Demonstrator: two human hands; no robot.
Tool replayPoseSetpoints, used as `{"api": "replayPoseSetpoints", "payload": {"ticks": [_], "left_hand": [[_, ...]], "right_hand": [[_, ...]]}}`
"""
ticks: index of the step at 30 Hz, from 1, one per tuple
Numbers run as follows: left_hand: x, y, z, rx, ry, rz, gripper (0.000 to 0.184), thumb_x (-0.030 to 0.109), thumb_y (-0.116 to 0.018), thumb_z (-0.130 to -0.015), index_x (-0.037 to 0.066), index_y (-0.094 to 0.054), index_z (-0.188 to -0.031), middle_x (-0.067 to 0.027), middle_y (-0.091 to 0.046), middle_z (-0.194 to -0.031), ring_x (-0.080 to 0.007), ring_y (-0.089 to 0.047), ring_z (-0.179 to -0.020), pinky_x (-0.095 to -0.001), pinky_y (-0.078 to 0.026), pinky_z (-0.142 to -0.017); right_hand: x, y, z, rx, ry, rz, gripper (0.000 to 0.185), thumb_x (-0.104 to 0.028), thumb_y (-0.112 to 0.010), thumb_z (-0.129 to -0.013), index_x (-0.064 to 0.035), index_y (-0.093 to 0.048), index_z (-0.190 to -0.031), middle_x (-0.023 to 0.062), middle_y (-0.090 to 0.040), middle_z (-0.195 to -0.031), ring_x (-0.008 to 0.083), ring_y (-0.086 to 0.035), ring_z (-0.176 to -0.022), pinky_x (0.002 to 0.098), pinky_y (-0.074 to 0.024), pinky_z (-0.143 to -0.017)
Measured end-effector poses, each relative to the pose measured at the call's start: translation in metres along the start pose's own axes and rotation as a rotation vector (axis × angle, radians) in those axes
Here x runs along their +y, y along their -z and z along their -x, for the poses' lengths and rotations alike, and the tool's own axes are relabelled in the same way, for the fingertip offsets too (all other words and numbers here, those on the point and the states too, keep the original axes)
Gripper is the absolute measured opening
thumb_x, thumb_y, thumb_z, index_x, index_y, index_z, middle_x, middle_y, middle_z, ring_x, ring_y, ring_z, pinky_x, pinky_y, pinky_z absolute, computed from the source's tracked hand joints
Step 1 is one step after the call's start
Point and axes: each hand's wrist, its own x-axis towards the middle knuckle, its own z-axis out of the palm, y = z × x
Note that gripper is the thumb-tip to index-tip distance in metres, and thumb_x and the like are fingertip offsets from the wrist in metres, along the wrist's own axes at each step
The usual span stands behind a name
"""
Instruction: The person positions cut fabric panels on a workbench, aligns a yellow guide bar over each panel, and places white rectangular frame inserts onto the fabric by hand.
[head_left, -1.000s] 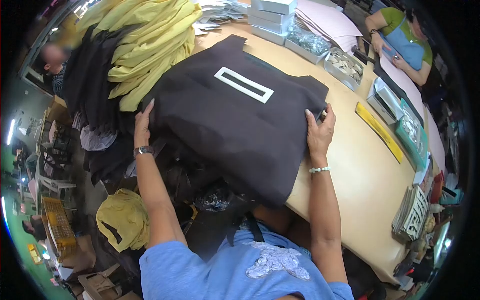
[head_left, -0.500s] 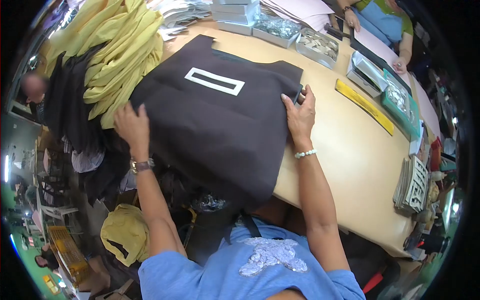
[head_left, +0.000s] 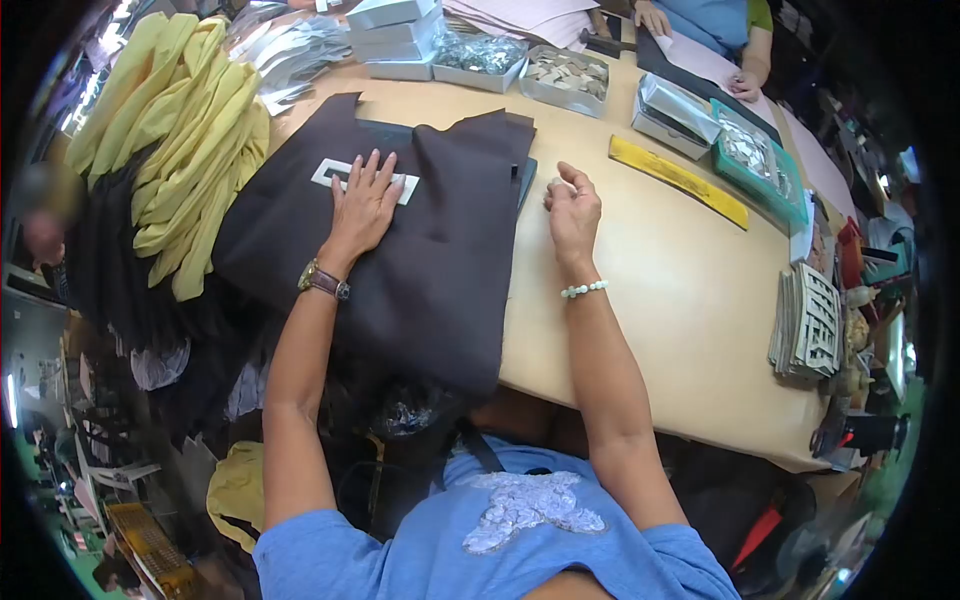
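Dark brown fabric (head_left: 430, 290) under left hand (head_left: 365, 210): palm down, fingers spread across a white rectangular frame (head_left: 324, 175), resting flat, nothing grasped. Right hand (head_left: 573, 215) just beside the fabric's right edge, apart from it, fingers half curled; cannot tell whether anything is pinched inside. Fabric lies on the left part of the counter (head_left: 650, 310), front portion hanging over the near edge. Judged light, soft and limp, likely to crease; best hold at two opposite side edges. Frame looks thin, perhaps easily shifted. Further out: yellow strip (head_left: 680, 183) to the right, heaped yellow cloth (head_left: 180, 130) to the left. Stacked white cut-outs (head_left: 815, 325) at far right: letter-like shapes, illegible. No brand or label readable.
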Motion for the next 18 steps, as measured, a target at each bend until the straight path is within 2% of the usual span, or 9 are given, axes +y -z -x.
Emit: {"api": "replayPoseSetpoints", "payload": {"ticks": [1,2,5,6,9,13,14,17,18], "left_hand": [[0.001,0.0,0.0,0.005,0.001,-0.007,0.054,0.045,-0.033,-0.094,0.015,-0.034,-0.14,-0.015,-0.028,-0.145,-0.0352,-0.021,-0.136,-0.0609,-0.011,-0.105],[0.001,0.0,0.0,0.007,0.003,-0.008,0.054,0.045,-0.033,-0.094,0.015,-0.034,-0.139,-0.0152,-0.029,-0.145,-0.0354,-0.021,-0.135,-0.0609,-0.011,-0.105],[0.001,0.0,0.0,0.007,0.005,-0.007,0.055,0.045,-0.035,-0.094,0.015,-0.035,-0.139,-0.0154,-0.029,-0.145,-0.0354,-0.022,-0.135,-0.0607,-0.011,-0.105],[0.002,0.001,0.0,0.007,0.002,-0.019,0.055,0.045,-0.035,-0.093,0.015,-0.035,-0.139,-0.0154,-0.03,-0.145,-0.0353,-0.022,-0.135,-0.0607,-0.011,-0.105],[0.003,0.001,0.0,0.012,-0.004,-0.033,0.056,0.047,-0.037,-0.092,0.016,-0.037,-0.138,-0.0154,-0.03,-0.144,-0.0354,-0.022,-0.135,-0.0607,-0.011,-0.105],[0.006,0.003,0.001,0.019,-0.006,-0.003,0.056,0.048,-0.038,-0.091,0.016,-0.038,-0.138,-0.0158,-0.031,-0.144,-0.036,-0.022,-0.135,-0.0605,-0.011,-0.106],[0.006,0.004,0.002,0.018,-0.002,0.008,0.056,0.049,-0.039,-0.091,0.017,-0.038,-0.137,-0.016,-0.031,-0.144,-0.0362,-0.022,-0.135,-0.0605,-0.011,-0.106],[0.007,0.005,0.003,0.008,-0.014,0.0,0.056,0.048,-0.039,-0.091,0.017,-0.038,-0.137,-0.0166,-0.031,-0.144,-0.0365,-0.022,-0.135,-0.0604,-0.011,-0.106],[0.007,0.006,0.002,0.005,-0.016,-0.004,0.056,0.048,-0.039,-0.091,0.016,-0.039,-0.137,-0.0166,-0.031,-0.144,-0.0364,-0.022,-0.135,-0.0605,-0.011,-0.106]], "right_hand": [[-0.007,0.002,-0.001,-0.03,-0.003,0.032,0.026,-0.009,-0.052,-0.085,0.0003,-0.061,-0.108,0.0143,-0.059,-0.105,0.0209,-0.062,-0.08,0.0308,-0.0492,-0.075],[-0.015,0.006,0.001,-0.063,0.079,0.105,0.025,-0.01,-0.058,-0.079,-0.0033,-0.066,-0.102,0.0151,-0.057,-0.108,0.0245,-0.06,-0.086,0.0321,-0.0482,-0.079],[-0.015,0.0,-0.004,-0.194,0.326,0.407,0.028,-0.014,-0.062,-0.075,-0.0056,-0.067,-0.101,0.0156,-0.054,-0.114,0.0287,-0.056,-0.097,0.035,-0.0455,-0.086],[-0.015,-0.003,-0.008,-0.248,0.298,0.441,0.032,-0.019,-0.065,-0.073,-0.0084,-0.067,-0.103,0.0147,-0.052,-0.118,0.0306,-0.05,-0.107,0.038,-0.0416,-0.092],[-0.016,-0.014,-0.012,-0.258,0.388,0.53,0.031,-0.019,-0.065,-0.072,-0.0099,-0.068,-0.101,0.014,-0.053,-0.116,0.0303,-0.05,-0.107,0.0382,-0.0415,-0.091],[-0.012,-0.007,-0.016,-0.236,0.43,0.436,0.023,-0.018,-0.066,-0.071,-0.0095,-0.07,-0.092,0.0126,-0.056,-0.11,0.031,-0.049,-0.106,0.0396,-0.0398,-0.093],[-0.012,-0.001,-0.015,-0.174,0.552,0.442,0.018,-0.014,-0.065,-0.075,-0.0062,-0.07,-0.09,0.0114,-0.062,-0.099,0.0247,-0.058,-0.095,0.0363,-0.0469,-0.082],[-0.034,0.029,-0.011,-0.321,0.007,-0.033,0.014,-0.012,-0.064,-0.08,-0.0024,-0.069,-0.089,0.0071,-0.066,-0.085,0.0154,-0.063,-0.077,0.0273,-0.0504,-0.065],[-0.022,0.038,-0.017,-0.267,0.083,-0.035,0.013,-0.012,-0.063,-0.082,-0.0017,-0.068,-0.088,0.0049,-0.066,-0.08,0.0121,-0.063,-0.072,0.0236,-0.0489,-0.059]]}}
